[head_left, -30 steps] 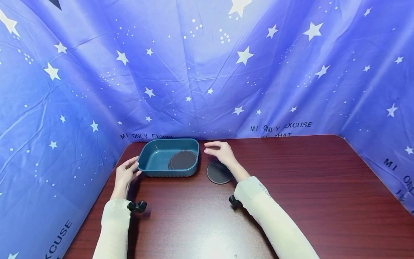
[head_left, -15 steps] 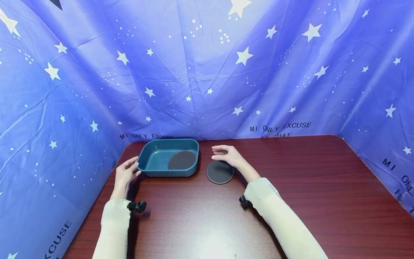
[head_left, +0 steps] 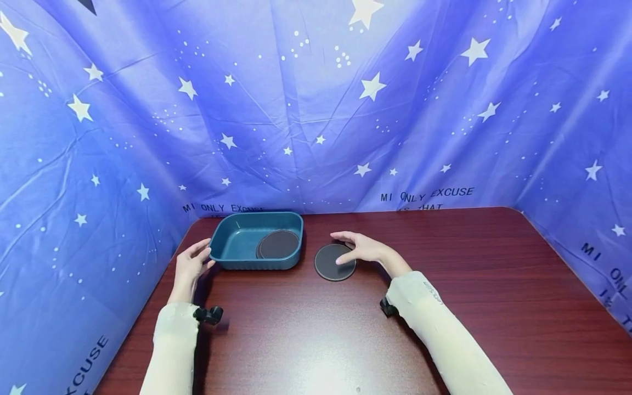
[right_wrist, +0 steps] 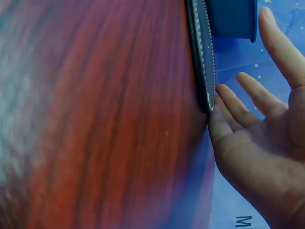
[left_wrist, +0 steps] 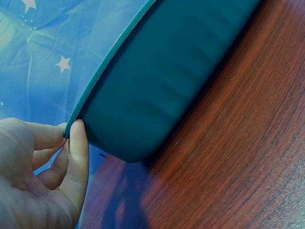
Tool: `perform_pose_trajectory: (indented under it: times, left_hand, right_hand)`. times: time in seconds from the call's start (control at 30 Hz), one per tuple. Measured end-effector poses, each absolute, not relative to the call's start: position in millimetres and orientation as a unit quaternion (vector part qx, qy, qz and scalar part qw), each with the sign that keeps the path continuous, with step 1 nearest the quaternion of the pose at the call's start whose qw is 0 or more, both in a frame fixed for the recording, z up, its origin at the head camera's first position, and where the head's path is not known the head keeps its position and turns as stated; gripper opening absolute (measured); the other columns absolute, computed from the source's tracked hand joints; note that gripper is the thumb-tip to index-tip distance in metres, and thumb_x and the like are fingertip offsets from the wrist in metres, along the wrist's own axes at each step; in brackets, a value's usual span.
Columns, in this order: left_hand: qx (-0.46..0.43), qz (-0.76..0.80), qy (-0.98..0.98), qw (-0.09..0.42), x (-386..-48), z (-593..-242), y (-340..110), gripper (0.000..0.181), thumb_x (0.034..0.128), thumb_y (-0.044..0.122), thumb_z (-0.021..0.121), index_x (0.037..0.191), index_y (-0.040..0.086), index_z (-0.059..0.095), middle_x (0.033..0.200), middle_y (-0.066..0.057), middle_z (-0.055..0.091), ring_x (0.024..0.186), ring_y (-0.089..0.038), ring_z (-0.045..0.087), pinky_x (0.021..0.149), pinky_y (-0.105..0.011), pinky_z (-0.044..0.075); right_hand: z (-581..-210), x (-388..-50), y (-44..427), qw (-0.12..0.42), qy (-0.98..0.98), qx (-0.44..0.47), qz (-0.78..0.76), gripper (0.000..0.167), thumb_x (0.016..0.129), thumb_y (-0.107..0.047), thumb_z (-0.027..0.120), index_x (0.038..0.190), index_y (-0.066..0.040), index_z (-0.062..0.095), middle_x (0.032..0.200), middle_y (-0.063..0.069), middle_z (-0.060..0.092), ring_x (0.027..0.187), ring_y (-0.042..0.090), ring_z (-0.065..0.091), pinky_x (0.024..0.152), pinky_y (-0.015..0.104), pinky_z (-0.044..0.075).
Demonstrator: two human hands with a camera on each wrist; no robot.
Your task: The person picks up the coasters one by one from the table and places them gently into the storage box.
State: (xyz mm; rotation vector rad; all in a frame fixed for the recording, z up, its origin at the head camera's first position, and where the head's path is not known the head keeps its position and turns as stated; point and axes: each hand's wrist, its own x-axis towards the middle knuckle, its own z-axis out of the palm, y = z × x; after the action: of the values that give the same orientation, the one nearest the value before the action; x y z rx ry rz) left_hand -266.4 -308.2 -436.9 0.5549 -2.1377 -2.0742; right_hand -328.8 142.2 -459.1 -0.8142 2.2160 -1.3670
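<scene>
A teal rectangular plastic basin (head_left: 247, 264) stands at the back left of the table. My left hand (head_left: 189, 269) pinches its left rim between thumb and fingers; the left wrist view shows the thumb (left_wrist: 77, 143) against the rim's underside. Inside the basin, at its right end, lies a round dark coaster (head_left: 278, 244); whether others lie under it I cannot tell. Right of the basin another round black coaster (head_left: 328, 263) with pale edge stitching (right_wrist: 204, 57) lies on the table. Over its right side my right hand (head_left: 365, 248) spreads its fingers and thumb, gripping nothing.
The reddish-brown wooden table (head_left: 474, 291) extends to the right and towards the front. A blue star-printed curtain (head_left: 306, 109) encloses the back and both sides, close behind the basin.
My right hand has moved right and nearer, from beside the basin's right edge to over the loose coaster, and its thumb and fingers have spread. The left hand has stayed at the rim.
</scene>
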Motion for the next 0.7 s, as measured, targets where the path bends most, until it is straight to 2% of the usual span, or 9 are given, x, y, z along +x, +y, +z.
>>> perform_pose_trajectory:
  times: [0.13, 0.3, 0.5, 0.7]
  left_hand:
    - [0.185, -0.683, -0.705, 0.054, -266.9, -436.6, -308.2, 0.047, 0.1009, 0.004, 0.054, 0.147, 0.0, 0.046, 0.094, 0.018, 0.063, 0.085, 0.004, 0.063, 0.067, -0.013, 0.058]
    - [0.181, -0.681, -0.708, 0.05, -265.8, -435.4, -308.4, 0.048, 0.101, 0.004, 0.054, 0.148, 0.0, 0.045, 0.094, 0.02, 0.062, 0.085, 0.004, 0.064, 0.068, -0.013, 0.058]
    - [0.178, -0.681, -0.708, 0.053, -266.3, -436.1, -308.4, 0.047, 0.1009, 0.003, 0.054, 0.147, -0.001, 0.046, 0.096, 0.017, 0.063, 0.084, 0.004, 0.064, 0.068, -0.013, 0.058]
    - [0.181, -0.677, -0.712, 0.051, -266.1, -435.7, -308.9, 0.047, 0.1011, 0.004, 0.053, 0.148, 0.001, 0.045, 0.099, 0.018, 0.062, 0.085, 0.005, 0.064, 0.069, -0.013, 0.058]
  right_hand:
    - [-457.4, -326.2, 143.2, 0.225, 0.811, -0.299, -0.449, 0.092, 0.083, -0.016, 0.081, 0.156, -0.002, 0.027, 0.161, 0.021, 0.029, 0.151, 0.039, 0.023, 0.124, 0.055, 0.023]
    - [-455.4, -322.8, 141.9, 0.225, 0.839, -0.306, -0.39, 0.097, 0.081, -0.02, 0.083, 0.158, -0.008, 0.026, 0.161, 0.016, 0.03, 0.147, 0.033, 0.03, 0.121, 0.051, 0.029]
    - [-455.1, -320.6, 141.1, 0.186, 0.856, -0.334, -0.348, 0.094, 0.077, -0.012, 0.083, 0.155, -0.005, 0.031, 0.157, 0.018, 0.035, 0.141, 0.034, 0.037, 0.118, 0.05, 0.032]
    - [-456.6, -319.1, 141.2, 0.173, 0.854, -0.347, -0.346, 0.09, 0.078, -0.01, 0.082, 0.154, -0.005, 0.034, 0.155, 0.019, 0.034, 0.137, 0.035, 0.038, 0.115, 0.05, 0.036]
